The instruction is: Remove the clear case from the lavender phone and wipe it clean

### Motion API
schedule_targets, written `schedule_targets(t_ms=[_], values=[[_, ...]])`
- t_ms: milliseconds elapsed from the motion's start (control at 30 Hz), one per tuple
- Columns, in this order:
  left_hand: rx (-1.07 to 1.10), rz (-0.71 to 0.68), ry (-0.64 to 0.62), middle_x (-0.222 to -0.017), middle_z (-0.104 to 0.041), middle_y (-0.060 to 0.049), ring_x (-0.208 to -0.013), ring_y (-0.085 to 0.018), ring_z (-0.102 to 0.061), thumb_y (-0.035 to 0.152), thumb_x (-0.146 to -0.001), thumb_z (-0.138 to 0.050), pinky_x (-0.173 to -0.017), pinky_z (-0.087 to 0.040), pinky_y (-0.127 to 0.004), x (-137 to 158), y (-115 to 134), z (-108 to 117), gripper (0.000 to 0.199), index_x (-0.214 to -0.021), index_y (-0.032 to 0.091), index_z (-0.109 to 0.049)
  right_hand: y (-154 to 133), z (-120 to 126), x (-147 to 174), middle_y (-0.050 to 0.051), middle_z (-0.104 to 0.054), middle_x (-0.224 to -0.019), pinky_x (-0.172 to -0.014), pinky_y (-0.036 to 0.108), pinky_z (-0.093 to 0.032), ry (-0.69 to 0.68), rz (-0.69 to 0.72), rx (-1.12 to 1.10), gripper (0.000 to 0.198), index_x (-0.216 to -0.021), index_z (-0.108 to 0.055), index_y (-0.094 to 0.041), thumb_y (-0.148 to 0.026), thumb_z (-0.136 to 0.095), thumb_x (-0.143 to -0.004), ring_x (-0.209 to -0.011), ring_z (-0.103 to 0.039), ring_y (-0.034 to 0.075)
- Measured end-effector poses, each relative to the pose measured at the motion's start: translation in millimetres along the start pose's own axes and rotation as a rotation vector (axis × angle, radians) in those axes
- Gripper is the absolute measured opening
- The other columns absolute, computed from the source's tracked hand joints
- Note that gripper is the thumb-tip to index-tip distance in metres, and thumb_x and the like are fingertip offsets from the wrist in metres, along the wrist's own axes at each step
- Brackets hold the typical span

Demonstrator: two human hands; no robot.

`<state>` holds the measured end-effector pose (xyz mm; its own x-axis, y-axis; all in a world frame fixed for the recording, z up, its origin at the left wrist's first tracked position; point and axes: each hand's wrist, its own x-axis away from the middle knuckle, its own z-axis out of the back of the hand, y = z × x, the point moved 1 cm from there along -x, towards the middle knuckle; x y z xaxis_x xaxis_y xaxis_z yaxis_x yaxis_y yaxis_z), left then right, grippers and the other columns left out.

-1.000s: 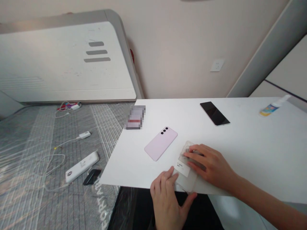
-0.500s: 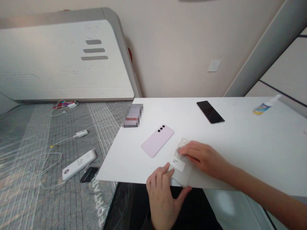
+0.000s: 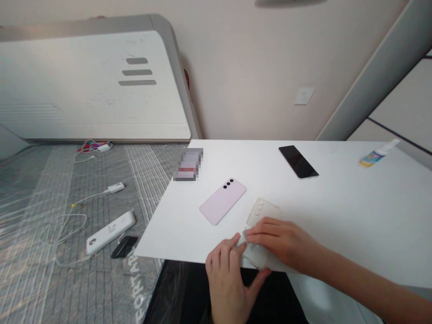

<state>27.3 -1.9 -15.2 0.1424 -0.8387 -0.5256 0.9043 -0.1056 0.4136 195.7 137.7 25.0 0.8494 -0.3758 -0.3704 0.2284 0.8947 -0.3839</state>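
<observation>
Two hands | left hand [image 3: 227, 274] pinching clear case [image 3: 261, 225] | right hand [image 3: 281, 243] flat, pressing it

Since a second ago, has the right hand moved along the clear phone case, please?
Yes. The right hand has slid toward the table's near edge, uncovering the clear phone case's camera end, beside the pink phone.
</observation>
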Motion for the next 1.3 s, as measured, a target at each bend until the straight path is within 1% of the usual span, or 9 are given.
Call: schedule_targets(t_ms=[133,233,400,533,667,800,1033,1200,1300], values=[[-0.032,-0.015,-0.007,-0.120,-0.070,-0.009,-0.110,-0.028,-0.061,0.063,-0.092,-0.061,-0.095,-0.040,-0.041,3.5,-4.6,-2.1,0.046,-0.113,0.022,-0.061,4.1,-0.1,2.5,0.013,-0.071,-0.117,-0.090,0.042,-0.062,0.128,-0.124,0.130,0.029,-0.115,-0.071,-0.014,-0.006,-0.049,-0.098,-0.106,-0.068,0.024],[-0.046,-0.030,-0.035,-0.123,-0.070,-0.009,-0.112,-0.029,-0.061,0.062,-0.086,-0.070,-0.096,-0.041,-0.041,6.8,-8.5,-3.8,0.050,-0.116,0.022,-0.061,3.1,-3.1,3.9,0.012,-0.070,-0.120,-0.090,0.038,-0.062,0.050,-0.047,0.075,0.030,-0.120,-0.070,-0.016,-0.009,-0.050,-0.099,-0.107,-0.068,0.023],[-0.038,-0.016,-0.039,-0.123,-0.070,-0.009,-0.112,-0.029,-0.062,0.062,-0.084,-0.073,-0.096,-0.041,-0.043,8.8,-10.2,-4.7,0.052,-0.116,0.022,-0.061,1.3,-3.8,2.5,0.013,-0.070,-0.119,-0.090,0.041,-0.062,0.137,-0.155,0.123,0.031,-0.117,-0.071,-0.016,-0.007,-0.048,-0.097,-0.107,-0.068,0.024],[-0.025,-0.005,-0.043,-0.123,-0.070,-0.008,-0.112,-0.029,-0.062,0.060,-0.083,-0.075,-0.096,-0.042,-0.042,8.9,-10.2,-4.8,0.052,-0.116,0.023,-0.061,-1.6,-5.7,-1.5,0.011,-0.071,-0.120,-0.092,0.037,-0.062,0.009,-0.022,0.036,0.030,-0.120,-0.069,-0.017,-0.007,-0.054,-0.096,-0.109,-0.068,0.023],[-0.030,-0.003,-0.041,-0.123,-0.069,-0.007,-0.112,-0.028,-0.061,0.059,-0.082,-0.076,-0.095,-0.041,-0.041,8.7,-10.9,-4.8,0.052,-0.115,0.023,-0.060,6.2,-2.0,-1.8,0.012,-0.070,-0.120,-0.091,0.041,-0.062,0.105,-0.148,0.144,0.034,-0.119,-0.069,-0.017,-0.004,-0.049,-0.096,-0.109,-0.068,0.024],[-0.019,-0.010,-0.046,-0.123,-0.069,-0.008,-0.113,-0.028,-0.059,0.060,-0.084,-0.075,-0.096,-0.039,-0.040,5.8,-7.6,-3.7,0.052,-0.115,0.022,-0.059,3.6,-2.3,1.8,0.009,-0.071,-0.118,-0.092,0.036,-0.060,-0.006,-0.029,0.071,0.032,-0.125,-0.067,-0.019,-0.009,-0.053,-0.098,-0.107,-0.067,0.021],[-0.005,-0.002,-0.030,-0.120,-0.069,-0.008,-0.111,-0.028,-0.060,0.060,-0.091,-0.065,-0.097,-0.039,-0.041,2.1,-2.0,-1.5,0.046,-0.117,0.022,-0.059,0.7,-1.8,0.7,0.010,-0.071,-0.105,-0.073,0.034,-0.059,0.008,0.051,0.218,0.023,-0.115,-0.070,-0.017,-0.016,-0.052,-0.101,-0.088,-0.068,0.022],[0.001,0.025,-0.015,-0.121,-0.067,-0.009,-0.110,-0.029,-0.059,0.055,-0.087,-0.072,-0.095,-0.042,-0.042,3.7,-2.4,-1.8,0.051,-0.121,0.020,-0.055,3.2,1.7,-3.4,0.010,-0.071,-0.106,-0.074,0.032,-0.058,0.041,-0.069,0.253,0.027,-0.115,-0.071,-0.018,-0.009,-0.052,-0.097,-0.091,-0.068,0.021],[0.052,0.063,0.032,-0.118,-0.066,-0.010,-0.109,-0.028,-0.059,0.053,-0.089,-0.071,-0.097,-0.043,-0.042,5.0,-0.2,-2.1,0.055,-0.127,0.018,-0.050,-4.5,0.0,-3.0,0.008,-0.073,-0.104,-0.075,0.032,-0.057,-0.052,0.097,0.159,0.029,-0.123,-0.066,-0.017,-0.012,-0.052,-0.098,-0.086,-0.068,0.020]])
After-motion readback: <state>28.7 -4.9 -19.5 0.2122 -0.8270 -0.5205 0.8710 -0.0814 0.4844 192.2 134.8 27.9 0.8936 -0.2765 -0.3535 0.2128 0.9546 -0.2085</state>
